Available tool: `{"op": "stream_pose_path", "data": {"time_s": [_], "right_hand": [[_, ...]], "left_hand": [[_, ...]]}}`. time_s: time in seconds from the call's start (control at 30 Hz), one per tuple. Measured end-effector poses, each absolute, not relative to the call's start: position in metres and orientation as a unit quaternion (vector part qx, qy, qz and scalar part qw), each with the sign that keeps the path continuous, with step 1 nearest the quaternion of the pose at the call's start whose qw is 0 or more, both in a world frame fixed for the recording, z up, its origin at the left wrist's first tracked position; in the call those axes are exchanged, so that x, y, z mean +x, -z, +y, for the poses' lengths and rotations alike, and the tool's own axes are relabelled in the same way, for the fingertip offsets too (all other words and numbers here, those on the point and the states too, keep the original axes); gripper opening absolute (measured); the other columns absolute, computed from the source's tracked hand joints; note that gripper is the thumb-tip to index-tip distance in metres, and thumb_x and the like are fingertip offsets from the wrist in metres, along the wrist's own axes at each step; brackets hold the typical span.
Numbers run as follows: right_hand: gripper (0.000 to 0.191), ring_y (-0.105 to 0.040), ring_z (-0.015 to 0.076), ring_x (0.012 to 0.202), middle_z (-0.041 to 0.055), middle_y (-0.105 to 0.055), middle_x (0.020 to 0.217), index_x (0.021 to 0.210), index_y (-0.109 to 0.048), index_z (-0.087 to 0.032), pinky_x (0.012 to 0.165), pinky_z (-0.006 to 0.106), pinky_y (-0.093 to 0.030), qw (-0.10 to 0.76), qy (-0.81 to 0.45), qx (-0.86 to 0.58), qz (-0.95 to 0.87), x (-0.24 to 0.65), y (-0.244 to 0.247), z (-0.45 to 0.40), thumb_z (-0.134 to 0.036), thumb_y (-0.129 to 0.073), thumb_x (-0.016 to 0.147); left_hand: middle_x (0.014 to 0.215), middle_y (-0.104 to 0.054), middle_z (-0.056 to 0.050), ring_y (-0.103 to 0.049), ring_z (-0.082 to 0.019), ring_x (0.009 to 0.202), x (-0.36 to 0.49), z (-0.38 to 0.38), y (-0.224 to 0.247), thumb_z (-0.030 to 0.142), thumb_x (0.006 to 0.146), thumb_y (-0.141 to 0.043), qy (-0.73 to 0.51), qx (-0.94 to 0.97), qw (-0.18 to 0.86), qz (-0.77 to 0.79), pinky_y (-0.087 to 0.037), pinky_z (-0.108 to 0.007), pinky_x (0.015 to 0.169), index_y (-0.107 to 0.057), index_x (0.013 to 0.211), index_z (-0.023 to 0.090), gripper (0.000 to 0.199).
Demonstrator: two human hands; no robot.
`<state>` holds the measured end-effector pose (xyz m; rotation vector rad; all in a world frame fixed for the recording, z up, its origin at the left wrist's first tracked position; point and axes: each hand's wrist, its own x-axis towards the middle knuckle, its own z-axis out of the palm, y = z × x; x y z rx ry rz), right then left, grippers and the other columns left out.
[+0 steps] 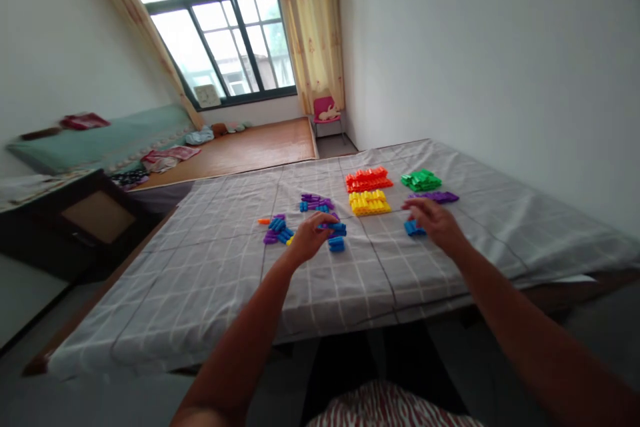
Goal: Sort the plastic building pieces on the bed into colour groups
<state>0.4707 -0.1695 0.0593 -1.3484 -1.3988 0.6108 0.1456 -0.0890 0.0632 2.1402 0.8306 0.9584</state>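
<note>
My left hand [311, 237] is closed on a blue piece [338, 229], beside a mixed heap of blue and purple pieces [278, 229]. Just below it another blue piece [337, 245] lies on the cloth. Over at the right, my right hand [433, 219] hovers above a small blue group [414, 228], its thumb and fingers apart. Sorted stacks stand farther back: red-orange [369, 179], yellow [369, 203], green [421, 180] and purple [440, 197]. More purple and blue pieces [316, 202] lie behind my left hand.
A grey checked cloth [210, 280] covers the table. A dark cabinet [65, 227] stands at the left. Beyond the table are a low wooden platform [260, 147], a pink chair [326, 110] and a window. A white wall runs along the right.
</note>
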Motion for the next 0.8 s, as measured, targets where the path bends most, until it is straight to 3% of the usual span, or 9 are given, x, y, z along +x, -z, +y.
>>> {"op": "stream_pose_path", "data": {"time_s": [0.13,0.37,0.53,0.67,0.8], "right_hand": [[0.046,-0.063,0.0244,0.101,0.0034,-0.065,0.122,0.126,-0.061,-0.032,0.081,0.041,-0.056,0.442,-0.412,-0.448,-0.659,0.418,-0.069,-0.150,-0.057,-0.048,0.089],[0.047,-0.053,0.0265,0.123,0.0023,-0.063,0.126,0.129,-0.061,-0.027,0.106,0.047,-0.041,0.452,-0.436,-0.361,-0.690,0.427,-0.060,-0.161,-0.046,-0.060,0.086],[0.053,-0.059,0.0278,0.113,0.0060,-0.066,0.120,0.127,-0.061,-0.024,0.098,0.047,-0.048,0.461,-0.354,-0.487,-0.652,0.488,-0.051,-0.163,-0.041,-0.068,0.077],[0.047,-0.062,0.0282,0.107,0.0071,-0.069,0.111,0.117,-0.066,-0.022,0.095,0.046,-0.050,0.414,-0.239,-0.627,-0.615,0.561,-0.037,-0.167,-0.032,-0.068,0.071],[0.046,-0.063,0.0283,0.104,0.0078,-0.070,0.109,0.112,-0.068,-0.018,0.095,0.042,-0.049,0.349,-0.219,-0.644,-0.645,0.594,-0.019,-0.169,-0.028,-0.065,0.067]], "left_hand": [[0.102,-0.066,-0.007,-0.062,-0.018,0.099,0.206,-0.100,-0.066,0.017,0.084,-0.058,-0.389,0.842,0.300,0.223,-0.054,-0.032,0.084,-0.068,0.097,0.020,0.017],[0.100,-0.064,-0.006,-0.062,-0.016,0.096,0.242,-0.102,-0.053,0.015,0.086,-0.055,-0.426,0.826,0.302,0.215,-0.055,-0.028,0.076,-0.067,0.097,0.022,0.017],[0.128,-0.055,-0.010,-0.060,-0.017,0.103,0.257,-0.101,-0.034,0.023,0.087,-0.059,-0.346,0.868,0.296,0.200,-0.056,-0.032,0.080,-0.057,0.127,0.027,0.041],[0.121,-0.063,-0.010,-0.056,-0.022,0.115,0.261,-0.108,-0.019,0.029,0.090,-0.054,-0.232,0.932,0.243,0.135,-0.048,-0.042,0.100,-0.065,0.120,0.028,0.031],[0.125,-0.063,-0.009,-0.054,-0.023,0.120,0.261,-0.115,-0.011,0.033,0.093,-0.051,-0.195,0.950,0.207,0.132,-0.045,-0.043,0.103,-0.066,0.119,0.030,0.031]]}}
